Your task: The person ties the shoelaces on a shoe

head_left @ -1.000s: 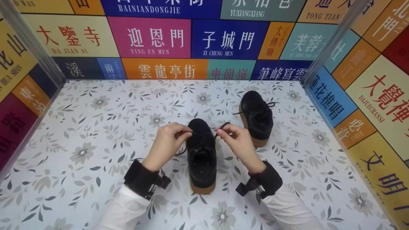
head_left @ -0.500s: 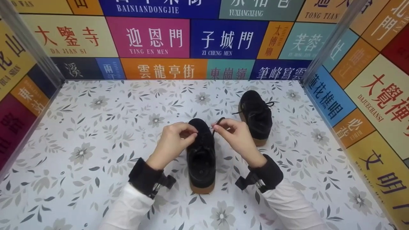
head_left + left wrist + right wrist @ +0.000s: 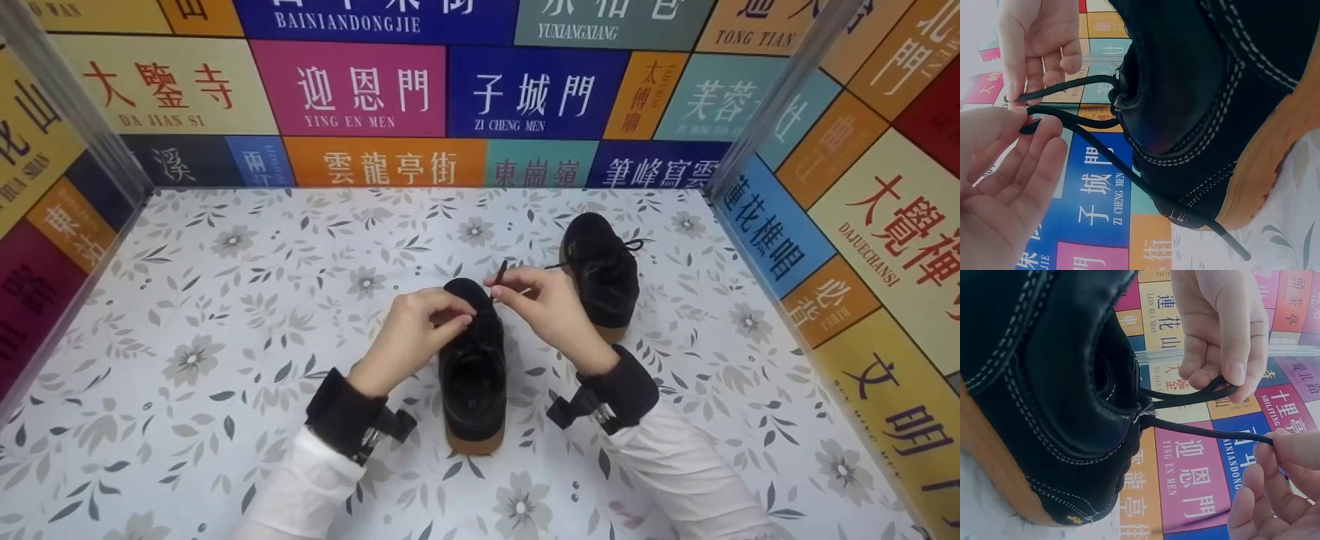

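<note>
A black shoe point(image 3: 474, 439) with a tan sole and white stitching stands upright, its toe pointing away from me. Over its front, my left hand point(image 3: 409, 330) pinches a loop of black shoelace point(image 3: 1193, 397) between thumb and fingers. The free end of that lace point(image 3: 1129, 171) hangs past the shoe's side in the left wrist view. On the other side my right hand point(image 3: 546, 306) pinches the second lace point(image 3: 1213, 432), which is drawn out from the shoe's throat. Its tip pokes up above the fingers. Both hands are near each other but apart.
Another black shoe point(image 3: 604, 281) with a tan sole stands farther back on the right, its laces loose at the sides. A white floral sheet point(image 3: 187, 420) covers the table. Panels with coloured signs point(image 3: 352, 86) close the back and sides, with clear posts point(image 3: 94, 112) at the corners.
My right hand has moved left and a little forward with its lace, closer to the left hand. The left hand has shifted slightly right over the shoe. Both shoes stay in place.
</note>
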